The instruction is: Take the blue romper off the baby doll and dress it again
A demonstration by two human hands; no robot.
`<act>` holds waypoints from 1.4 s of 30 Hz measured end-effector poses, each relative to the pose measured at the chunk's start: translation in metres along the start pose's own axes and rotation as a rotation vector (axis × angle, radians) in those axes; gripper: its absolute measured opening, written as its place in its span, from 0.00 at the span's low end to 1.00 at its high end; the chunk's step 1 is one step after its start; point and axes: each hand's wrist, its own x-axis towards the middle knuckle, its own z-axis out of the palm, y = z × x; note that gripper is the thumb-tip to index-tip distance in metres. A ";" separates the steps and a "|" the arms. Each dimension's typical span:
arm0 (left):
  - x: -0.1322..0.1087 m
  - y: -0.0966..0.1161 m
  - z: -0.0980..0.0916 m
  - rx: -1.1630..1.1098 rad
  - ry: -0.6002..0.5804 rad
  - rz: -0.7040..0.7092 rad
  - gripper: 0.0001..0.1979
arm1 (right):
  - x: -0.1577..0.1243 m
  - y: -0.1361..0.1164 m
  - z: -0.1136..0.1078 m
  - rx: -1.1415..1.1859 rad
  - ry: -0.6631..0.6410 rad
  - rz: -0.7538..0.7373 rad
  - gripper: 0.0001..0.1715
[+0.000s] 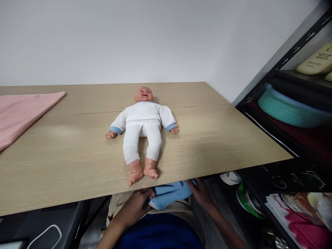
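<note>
While facing the doll lying face up on the desk, holds the blue cloth below the near edge, with left hand and right hand closed on opposite ends, apparently to support it evenly.

Ahead of the hands, the wood-grained counter ran to a pale wall, with a pink cloth lying on it well to their left. Down to their left, a white cable curved across a dark surface. To their right stood a black shelf unit with a teal basin, a pale yellow bottle above it and, lower down, a green-rimmed round item and papers beside a bright pink object.
</note>
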 end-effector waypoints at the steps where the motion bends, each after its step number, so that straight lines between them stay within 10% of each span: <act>1: -0.013 0.009 -0.009 0.030 -0.032 -0.017 0.17 | -0.007 -0.013 -0.007 0.012 -0.046 -0.009 0.31; 6: -0.079 0.066 -0.070 -0.108 -0.185 -0.198 0.32 | -0.032 -0.103 -0.047 0.107 -0.385 -0.254 0.17; 9: -0.096 0.104 -0.100 -0.221 -0.241 0.061 0.22 | -0.024 -0.154 -0.066 0.190 -0.440 -0.467 0.08; 15: -0.066 0.151 -0.125 -0.212 0.442 0.454 0.43 | 0.032 -0.238 -0.087 0.056 -0.443 -0.949 0.06; 20: -0.025 0.172 -0.159 -0.348 0.413 0.519 0.34 | 0.079 -0.291 -0.083 -0.005 -0.344 -1.106 0.03; 24: 0.006 0.175 -0.192 -0.439 0.429 0.574 0.09 | 0.110 -0.309 -0.069 0.021 -0.217 -1.046 0.05; 27: 0.028 0.172 -0.210 -0.496 0.469 0.637 0.09 | 0.126 -0.315 -0.057 0.163 -0.203 -0.969 0.08; 33: 0.045 0.176 -0.223 -0.886 0.467 0.749 0.12 | 0.141 -0.318 -0.049 0.288 -0.501 -0.865 0.15; 38: 0.037 0.186 -0.230 -1.281 0.501 0.768 0.16 | 0.160 -0.294 -0.048 0.041 -0.852 -0.913 0.50; 42: 0.032 0.183 -0.243 -1.395 0.454 0.804 0.14 | 0.156 -0.278 -0.032 -0.003 -0.807 -0.874 0.24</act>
